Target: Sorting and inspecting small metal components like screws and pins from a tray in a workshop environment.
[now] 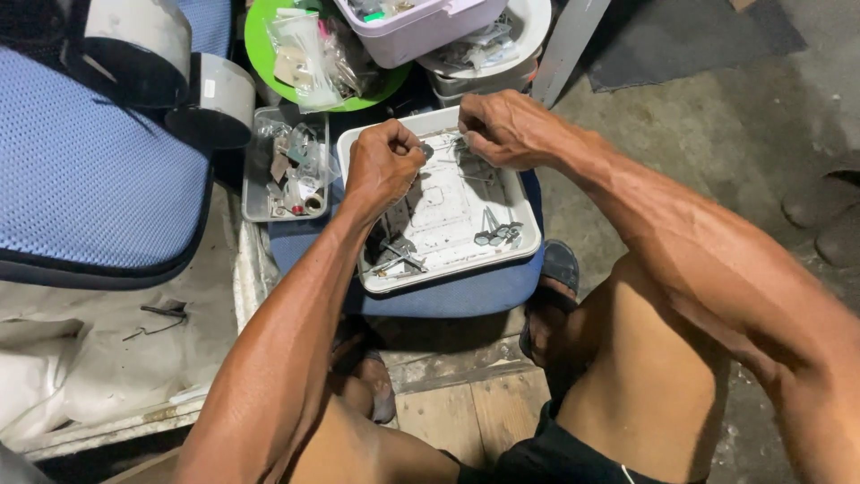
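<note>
From the head camera, both hands were over a white tray (524, 235) that sat on a blue cushion (466, 291) in front of the person's knees.

The left hand (383, 164) was curled into a fist. Its fingers were closed tight, with the thumb pressed on top. A small dark metal part (426, 151) poked out on the side that faced the other hand. It was too small to tell what kind of part it was.

The right hand (506, 128) was just beside it, at the far edge of the tray. Its fingers were bent down and pinched close together. They may have held a thin metal piece too, but the knuckles hid the tips, so I cannot tell for sure.

The small part sat between the two hands, right at the left thumb and a little apart from the right fingertips. The left hand was nearer to it. The gap between the hands ran across the tray, from side to side.

Down in the tray lay a bunch of grey nuts (498, 236) near the right corner and some bent metal bits (394, 255) near the left wrist. A clear box of odds and ends (285, 166) stood to the left of the tray, and a green plate (260, 54) with small bags lay behind it.
</note>
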